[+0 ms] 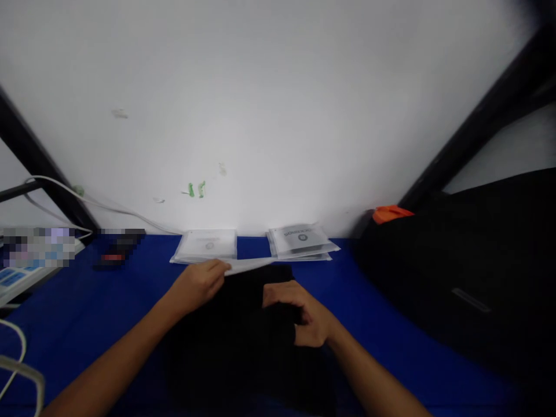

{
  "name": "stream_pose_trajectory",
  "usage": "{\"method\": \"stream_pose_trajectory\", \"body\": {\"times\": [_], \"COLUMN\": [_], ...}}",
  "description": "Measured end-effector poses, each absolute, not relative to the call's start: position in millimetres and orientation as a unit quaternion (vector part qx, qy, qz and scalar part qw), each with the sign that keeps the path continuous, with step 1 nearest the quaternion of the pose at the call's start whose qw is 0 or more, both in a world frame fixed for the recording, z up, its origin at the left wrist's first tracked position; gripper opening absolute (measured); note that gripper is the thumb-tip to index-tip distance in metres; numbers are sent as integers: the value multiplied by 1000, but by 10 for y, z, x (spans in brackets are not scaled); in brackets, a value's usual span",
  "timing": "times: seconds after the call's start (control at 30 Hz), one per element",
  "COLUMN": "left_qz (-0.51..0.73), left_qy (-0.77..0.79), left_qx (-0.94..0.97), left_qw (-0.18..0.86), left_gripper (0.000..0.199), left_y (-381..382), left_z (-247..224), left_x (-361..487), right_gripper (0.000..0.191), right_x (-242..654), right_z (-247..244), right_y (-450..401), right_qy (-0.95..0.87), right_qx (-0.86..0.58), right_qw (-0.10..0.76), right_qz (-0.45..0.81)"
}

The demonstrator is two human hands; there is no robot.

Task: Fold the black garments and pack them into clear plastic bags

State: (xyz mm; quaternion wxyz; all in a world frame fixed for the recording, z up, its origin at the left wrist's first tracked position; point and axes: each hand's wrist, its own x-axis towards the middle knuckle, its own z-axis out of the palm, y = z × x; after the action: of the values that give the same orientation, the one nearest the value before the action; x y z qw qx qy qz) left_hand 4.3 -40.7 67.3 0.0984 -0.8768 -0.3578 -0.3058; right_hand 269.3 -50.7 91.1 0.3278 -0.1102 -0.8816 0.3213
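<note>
A piece of black cloth [247,347] lies in front of me on the blue surface; its exact kind I cannot make out. Along its far edge runs a pale whitish strip [249,266]. My left hand [202,284] is closed, pinching the left end of that strip where it meets the cloth. On the right side, my right hand [304,310] curls over the black cloth, thumb nearer me and fingers bent, with a fold of cloth between them. The fingertips of my right hand are partly hidden in the dark fabric.
Flat clear zip bags [206,244] and printed bags [302,240] lie by the white wall. A large black bag [434,278] with an orange piece [392,214] stands right. Left are a dark object [121,246], a pale box [26,278] and white cables [108,207].
</note>
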Motion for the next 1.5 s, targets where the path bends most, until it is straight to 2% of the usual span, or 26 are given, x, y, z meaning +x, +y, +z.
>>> {"method": "stream_pose_trajectory", "body": {"times": [0.1, 0.17, 0.23, 0.33, 0.43, 0.6, 0.7, 0.77, 0.83, 0.9, 0.97, 1.03, 1.17, 1.2, 1.27, 1.3, 1.33, 1.5], "left_qz": [-423, -432, -376, -283, -244, -259, -299, -280, -246, -209, -181, -183, -239, -227, -168, -140, -121, -82], "left_qy": [-368, -395, -445, -486, -490, -477, -328, -312, -346, -377, -380, -387, -420, -407, -366, -351, -345, -398], "left_qx": [-804, -783, -798, -824, -837, -837, -846, -838, -841, -854, -873, -879, -858, -866, -895, -906, -913, -901], "left_qw": [201, 211, 156, 61, 8, -71, -296, -349, -336, -291, -246, -208, -176, -183, -192, -190, -183, -155], "left_gripper": [20, 20, 22, 20, 17, 45, 76, 86, 76, 55, 33, 18, 19, 28, 62, 71, 73, 58], "left_y": [-200, -35, 130, 313, 340, -35, -339, -468, -518, -506, -470, -452, -569, -626, -739, -784, -815, -779], "left_z": [781, 764, 667, 460, 336, 466, 620, 696, 743, 771, 792, 805, 769, 748, 707, 694, 690, 763], "left_x": [-143, -262, -359, -455, -460, -108, 224, 359, 364, 251, 84, -54, -63, -24, 41, 48, 29, -411], "right_gripper": [23, 18, 12, 28, 42, 55, 53, 54, 62, 69, 66, 56, 39, 39, 40, 40, 40, 35], "right_x": [2703, 2690, 2670, 2649, 2642, 2583, 2536, 2544, 2604, 2714, 2849, 2975, 3130, 3152, 3194, 3215, 3239, 3364], "right_z": [925, 930, 924, 881, 814, 758, 753, 740, 716, 687, 663, 650, 640, 636, 624, 615, 603, 520], "right_y": [-486, -463, -440, -417, -414, -439, -462, -485, -513, -539, -552, -553, -551, -553, -557, -558, -557, -541], "right_qy": [-880, -878, -882, -903, -924, -943, -954, -958, -955, -950, -946, -943, -935, -935, -938, -938, -938, -928], "right_qx": [-118, -111, -102, -113, -149, -156, -141, -148, -174, -202, -216, -218, -242, -249, -256, -260, -264, -289], "right_qw": [351, 364, 363, 326, 279, 237, 219, 210, 205, 205, 209, 218, 236, 231, 216, 210, 208, 217], "right_qz": [299, 289, 282, 256, 216, 175, 147, 130, 122, 121, 125, 126, 108, 103, 94, 91, 89, 91]}}
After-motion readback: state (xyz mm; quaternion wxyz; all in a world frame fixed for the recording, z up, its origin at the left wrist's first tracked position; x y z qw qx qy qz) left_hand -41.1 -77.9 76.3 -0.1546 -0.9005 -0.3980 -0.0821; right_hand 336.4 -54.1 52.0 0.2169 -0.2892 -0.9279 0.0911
